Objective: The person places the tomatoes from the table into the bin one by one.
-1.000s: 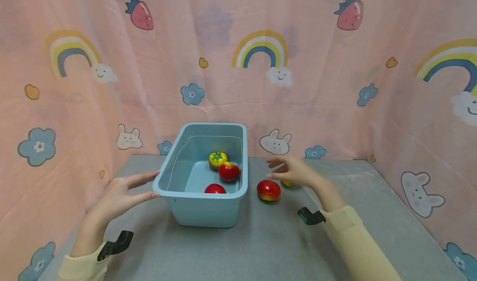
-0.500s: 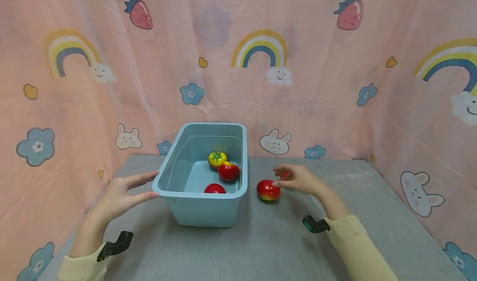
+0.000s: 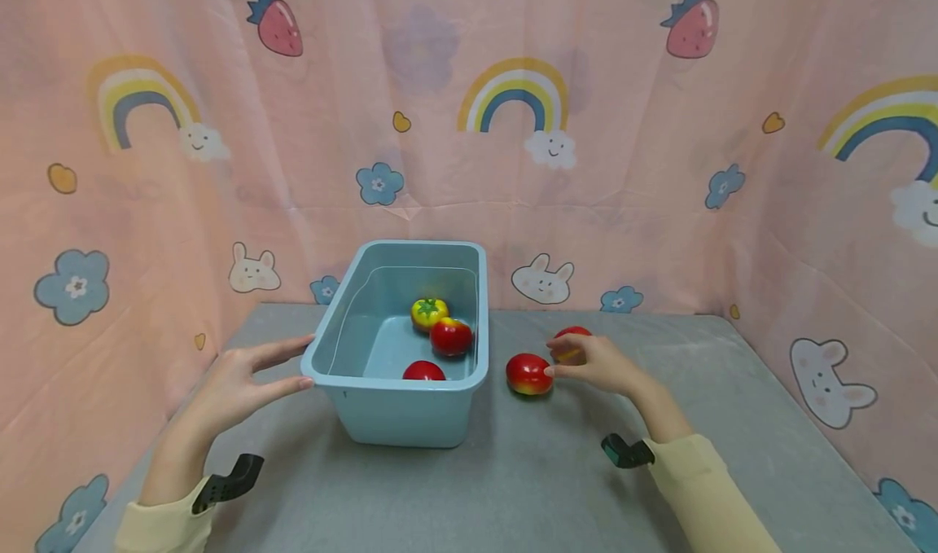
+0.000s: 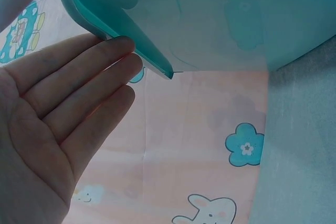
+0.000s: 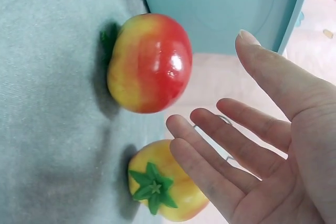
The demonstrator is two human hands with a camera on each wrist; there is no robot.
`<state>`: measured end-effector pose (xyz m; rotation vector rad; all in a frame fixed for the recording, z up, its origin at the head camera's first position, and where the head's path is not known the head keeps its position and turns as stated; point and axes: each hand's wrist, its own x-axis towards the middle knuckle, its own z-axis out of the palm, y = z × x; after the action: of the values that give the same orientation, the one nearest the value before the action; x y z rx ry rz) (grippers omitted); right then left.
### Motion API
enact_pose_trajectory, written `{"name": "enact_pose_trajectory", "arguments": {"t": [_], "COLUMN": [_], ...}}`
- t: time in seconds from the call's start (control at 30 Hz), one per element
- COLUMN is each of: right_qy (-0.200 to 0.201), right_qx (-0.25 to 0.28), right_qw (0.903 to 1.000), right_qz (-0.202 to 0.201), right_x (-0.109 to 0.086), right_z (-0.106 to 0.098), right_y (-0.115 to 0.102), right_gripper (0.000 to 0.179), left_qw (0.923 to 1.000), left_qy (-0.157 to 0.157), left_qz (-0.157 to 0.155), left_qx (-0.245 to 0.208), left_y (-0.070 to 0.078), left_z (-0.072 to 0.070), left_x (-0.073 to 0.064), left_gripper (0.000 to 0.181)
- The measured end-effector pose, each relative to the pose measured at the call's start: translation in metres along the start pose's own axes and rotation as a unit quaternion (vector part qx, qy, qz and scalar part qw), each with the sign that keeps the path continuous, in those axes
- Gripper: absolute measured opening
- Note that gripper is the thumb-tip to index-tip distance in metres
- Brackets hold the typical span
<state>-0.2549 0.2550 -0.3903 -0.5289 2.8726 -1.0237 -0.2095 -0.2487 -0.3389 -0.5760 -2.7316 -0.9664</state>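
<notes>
A light blue plastic bin (image 3: 403,419) stands on the table. My left hand (image 3: 234,386) touches its left rim, fingers straight against the edge in the left wrist view. Inside lie a yellow tomato with a green star-shaped top (image 3: 429,314) and two red ones, the nearer partly hidden by the front wall. Right of the bin sits a red-and-yellow tomato (image 3: 528,374); another tomato (image 3: 574,332) is behind it, partly covered by my right hand (image 3: 597,363). That hand hovers beside both, fingers spread and holding nothing. The right wrist view shows the glossy nearer tomato (image 5: 157,61) just past the fingertips.
The grey table (image 3: 528,488) reaches back to a pink curtain (image 3: 623,235) printed with rainbows, rabbits and flowers. A black wrist camera (image 3: 626,451) sits on the right wrist, another (image 3: 229,484) on the left.
My right hand has drawn right and slightly nearer to me, uncovering more of the rear tomato. The left hand, bin and tomatoes stay where they were.
</notes>
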Motion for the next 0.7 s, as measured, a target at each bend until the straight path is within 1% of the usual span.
{"name": "enact_pose_trajectory", "arguments": {"t": [0.13, 0.3, 0.47, 0.5, 0.6, 0.7], "right_qy": [-0.001, -0.002, -0.004, -0.004, -0.005, -0.004], "right_qx": [0.004, 0.01, 0.011, 0.014, 0.015, 0.017], "right_qw": [1.0, 0.9998, 0.9999, 0.9998, 0.9999, 0.9998], "right_qz": [0.009, 0.016, 0.007, 0.01, 0.006, 0.012], "right_x": [-0.001, -0.002, -0.001, -0.001, 0.0, 0.003], "right_z": [0.003, 0.009, 0.015, 0.016, 0.02, 0.023], "right_y": [0.004, 0.009, 0.013, 0.013, 0.015, 0.016], "right_gripper": [0.052, 0.056, 0.057, 0.057, 0.057, 0.056], "left_qw": [1.0, 1.0, 0.9998, 0.9997, 0.9997, 0.9998], "left_qy": [0.002, 0.004, 0.003, 0.004, 0.008, 0.01], "left_qz": [0.0, 0.006, 0.013, 0.013, 0.015, 0.016], "left_qx": [0.003, -0.005, -0.017, -0.017, -0.015, -0.01], "left_y": [0.0, -0.002, -0.005, -0.005, -0.005, -0.005], "left_z": [0.0, 0.001, 0.003, 0.003, 0.003, 0.003], "left_x": [0.001, 0.001, 0.001, 0.001, 0.001, 0.001], "left_gripper": [0.054, 0.054, 0.055, 0.055, 0.055, 0.054]}}
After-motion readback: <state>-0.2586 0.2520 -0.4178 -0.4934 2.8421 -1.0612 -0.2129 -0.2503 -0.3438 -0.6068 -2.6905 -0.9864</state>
